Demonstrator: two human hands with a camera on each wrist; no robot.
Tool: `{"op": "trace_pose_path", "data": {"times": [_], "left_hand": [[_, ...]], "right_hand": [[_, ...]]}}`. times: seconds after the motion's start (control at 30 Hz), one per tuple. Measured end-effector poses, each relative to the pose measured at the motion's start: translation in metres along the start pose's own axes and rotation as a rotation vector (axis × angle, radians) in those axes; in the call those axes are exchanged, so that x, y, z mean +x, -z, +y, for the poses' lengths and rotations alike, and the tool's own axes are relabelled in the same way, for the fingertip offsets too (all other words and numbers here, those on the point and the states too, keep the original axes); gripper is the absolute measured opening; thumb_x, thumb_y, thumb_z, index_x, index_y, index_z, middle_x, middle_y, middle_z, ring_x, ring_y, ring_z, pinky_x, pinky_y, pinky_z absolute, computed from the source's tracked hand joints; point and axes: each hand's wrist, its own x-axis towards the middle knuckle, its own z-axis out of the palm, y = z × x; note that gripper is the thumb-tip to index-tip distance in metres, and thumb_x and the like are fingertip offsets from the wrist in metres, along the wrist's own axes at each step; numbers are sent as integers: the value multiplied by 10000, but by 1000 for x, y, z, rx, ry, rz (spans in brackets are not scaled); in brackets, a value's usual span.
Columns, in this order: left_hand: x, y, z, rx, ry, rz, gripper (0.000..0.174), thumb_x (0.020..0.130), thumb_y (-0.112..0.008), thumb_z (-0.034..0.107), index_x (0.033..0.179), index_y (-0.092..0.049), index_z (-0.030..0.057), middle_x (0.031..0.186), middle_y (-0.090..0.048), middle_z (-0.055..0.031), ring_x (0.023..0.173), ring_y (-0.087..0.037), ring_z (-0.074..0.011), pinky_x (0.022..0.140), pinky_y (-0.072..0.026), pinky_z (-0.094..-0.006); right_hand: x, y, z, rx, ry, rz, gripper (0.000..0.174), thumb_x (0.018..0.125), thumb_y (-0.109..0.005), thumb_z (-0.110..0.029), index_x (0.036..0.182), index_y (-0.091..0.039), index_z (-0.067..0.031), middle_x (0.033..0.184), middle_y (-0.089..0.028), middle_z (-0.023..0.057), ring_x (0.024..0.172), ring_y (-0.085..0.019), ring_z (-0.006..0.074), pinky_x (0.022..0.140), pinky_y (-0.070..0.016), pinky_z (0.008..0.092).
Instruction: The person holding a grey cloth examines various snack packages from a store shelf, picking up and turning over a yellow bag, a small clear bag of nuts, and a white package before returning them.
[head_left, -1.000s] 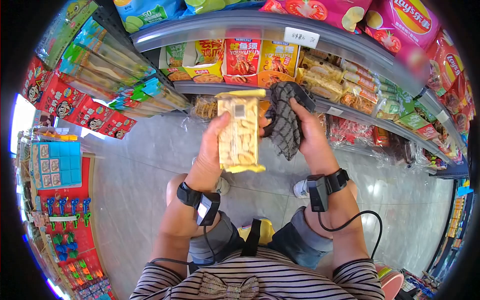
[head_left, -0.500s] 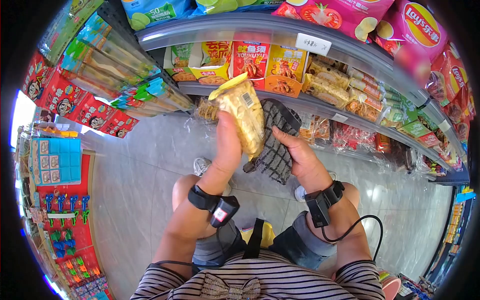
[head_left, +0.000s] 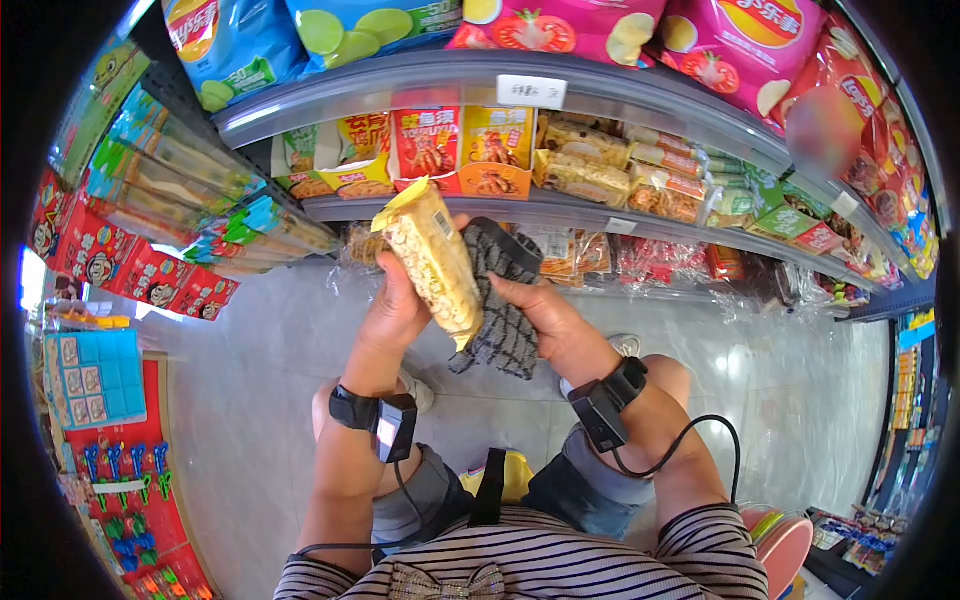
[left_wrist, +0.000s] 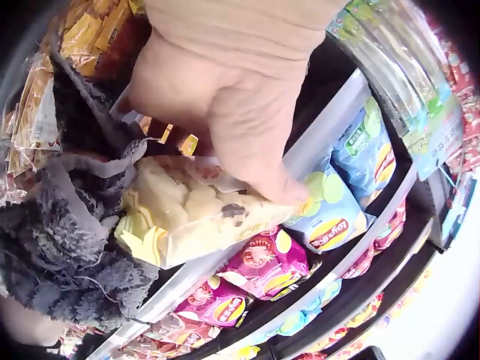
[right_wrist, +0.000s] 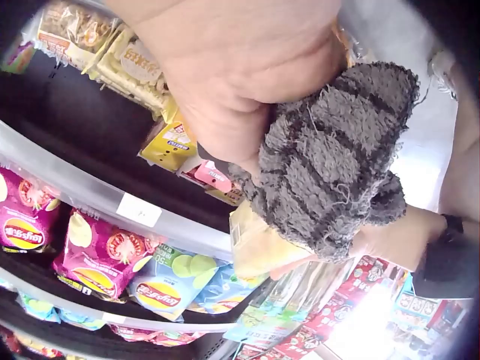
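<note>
My left hand grips a clear, yellow-ended packet of pale, nutty snack pieces, tilted with its top leaning left. The thumb lies along one face of the packet in the left wrist view. My right hand pinches a fuzzy dark grey cloth with black grid lines, its thumb on top. Right up against the packet's right side, the cloth hangs down in loose folds. Seen from the right wrist, the cloth covers much of the right hand's fingers and overlaps the packet.
A shelf edge with a price tag runs across ahead, with chip bags above it. Below stand snack boxes and similar yellow packets. Hanging snack packs are at left. Grey tiled floor lies beneath.
The packet has gone from upright and facing me to tilted left. The cloth, earlier raised at its right, is now lower and against the packet. The head view has shifted.
</note>
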Motion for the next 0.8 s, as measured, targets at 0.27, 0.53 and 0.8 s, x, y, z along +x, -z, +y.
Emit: {"op": "trace_pose_path", "data": {"times": [0.27,0.53,0.8], "left_hand": [[-2,-5,5,108,34,-37,929,650,-352,742,1294,-267,77,1230,-425,-126,1118,-399,-210,938,-324,-336],[-2,1,0,79,56,-11,948,627,-362,752,1294,-269,85,1208,-445,-103,1114,-393,-192,943,-308,-325],[-2,11,0,189,-57,-54,869,624,-468,701,1179,-405,35,1137,-495,-137,1077,-436,-202,925,-337,-343]], "right_hand": [[-4,2,4,-12,26,-15,292,766,-621,-90,1041,-529,-56,952,-593,45,816,-589,172,702,-500,326],[-2,1,7,-24,51,-7,275,768,-617,-81,1029,-537,-46,929,-601,55,786,-595,169,684,-506,321],[2,0,15,-64,54,-4,274,761,-620,-69,1021,-541,-35,911,-607,60,780,-597,170,684,-506,316]]}}
